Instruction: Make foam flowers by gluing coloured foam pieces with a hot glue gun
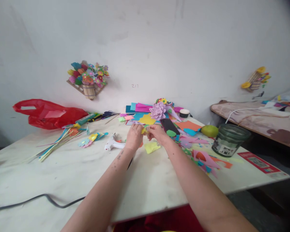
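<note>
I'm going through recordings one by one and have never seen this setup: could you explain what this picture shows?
There's no machine: these are a person's bare hands, seen by a camera worn on their head, looking forward and down. The left hand and right hand meet above a table, holding a small yellow piece, too blurred to make out fully. On the table are a red bag, a white glue gun, a pale yellow scrap, a dark phone and a green jar.
</note>
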Tool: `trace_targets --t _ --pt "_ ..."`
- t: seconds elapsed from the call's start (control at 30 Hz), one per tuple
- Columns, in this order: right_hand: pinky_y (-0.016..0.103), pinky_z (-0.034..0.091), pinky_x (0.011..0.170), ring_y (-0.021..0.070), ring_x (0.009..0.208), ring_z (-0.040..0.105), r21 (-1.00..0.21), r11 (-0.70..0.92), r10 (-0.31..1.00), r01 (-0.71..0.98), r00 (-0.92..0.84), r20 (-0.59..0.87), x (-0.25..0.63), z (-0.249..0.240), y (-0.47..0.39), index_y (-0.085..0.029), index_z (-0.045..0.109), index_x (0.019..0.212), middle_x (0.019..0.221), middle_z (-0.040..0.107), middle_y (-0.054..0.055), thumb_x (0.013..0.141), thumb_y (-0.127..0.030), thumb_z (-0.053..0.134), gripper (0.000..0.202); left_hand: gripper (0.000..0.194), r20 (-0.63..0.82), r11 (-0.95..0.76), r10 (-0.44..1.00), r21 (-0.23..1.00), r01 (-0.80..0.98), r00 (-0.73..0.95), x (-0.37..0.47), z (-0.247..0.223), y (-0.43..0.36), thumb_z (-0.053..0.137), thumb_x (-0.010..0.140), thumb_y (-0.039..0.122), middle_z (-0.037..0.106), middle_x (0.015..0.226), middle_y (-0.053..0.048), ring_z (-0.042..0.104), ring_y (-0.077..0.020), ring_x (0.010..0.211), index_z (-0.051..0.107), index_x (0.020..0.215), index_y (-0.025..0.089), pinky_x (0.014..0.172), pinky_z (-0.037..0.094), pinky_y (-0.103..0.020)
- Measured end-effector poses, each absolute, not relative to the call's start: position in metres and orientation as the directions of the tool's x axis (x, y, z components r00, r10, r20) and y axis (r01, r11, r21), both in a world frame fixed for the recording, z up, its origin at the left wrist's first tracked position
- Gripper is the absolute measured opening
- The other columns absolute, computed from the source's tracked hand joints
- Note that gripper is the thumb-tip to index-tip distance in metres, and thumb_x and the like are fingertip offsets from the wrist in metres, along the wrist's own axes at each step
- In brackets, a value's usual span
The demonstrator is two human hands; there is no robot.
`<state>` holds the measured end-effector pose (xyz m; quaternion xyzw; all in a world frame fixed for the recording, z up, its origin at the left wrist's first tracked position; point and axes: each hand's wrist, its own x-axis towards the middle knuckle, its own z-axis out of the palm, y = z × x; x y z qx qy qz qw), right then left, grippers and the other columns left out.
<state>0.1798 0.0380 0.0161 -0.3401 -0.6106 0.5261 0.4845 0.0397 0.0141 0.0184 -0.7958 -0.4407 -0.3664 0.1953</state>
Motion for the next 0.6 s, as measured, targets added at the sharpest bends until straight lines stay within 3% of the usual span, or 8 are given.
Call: trace_targets --t 0.13,0.3,0.6 --pt "0.02 0.038 0.035 0.0082 0.038 0.048 -0.976 0.163 0.922 -0.141 -0.332 0.202 0.1814 0.0154 0.0391 -0.013 0.051 0.06 0.053 0.057 0.001 0.057 -0.011 0.047 0.006 0.013 0.748 -0.546 0.572 0.041 0.837 0.337 0.0382 0.0178 0.0154 0.045 0.07 0.01 0.053 0.076 -0.006 0.043 -0.0197 0.077 0.052 0.079 0.016 0.07 0.038 -0.031" --pt "0.019 0.035 0.032 0.0085 0.038 0.047 -0.98 0.131 0.92 -0.148 -0.349 0.176 0.1844 0.0143 0.0403 -0.013 0.051 0.063 0.053 0.056 0.0 0.058 -0.015 0.05 0.005 0.012 0.734 -0.54 0.599 0.075 0.839 0.32 0.0392 0.018 0.0143 0.045 0.07 0.01 0.054 0.076 -0.006 0.044 -0.0197 0.078 0.052 0.078 0.016 0.071 0.039 -0.031" --pt "0.018 0.037 0.037 0.0073 0.042 0.049 -0.968 0.24 0.908 0.069 -0.369 0.199 0.1892 0.0168 0.0419 -0.013 0.053 0.064 0.054 0.054 -0.001 0.057 -0.008 0.049 0.01 0.017 0.706 -0.544 0.635 0.121 0.83 0.313 0.0383 0.0143 0.0174 0.049 0.068 0.01 0.056 0.081 -0.006 0.047 -0.0195 0.084 0.053 0.082 0.017 0.073 0.04 -0.032"
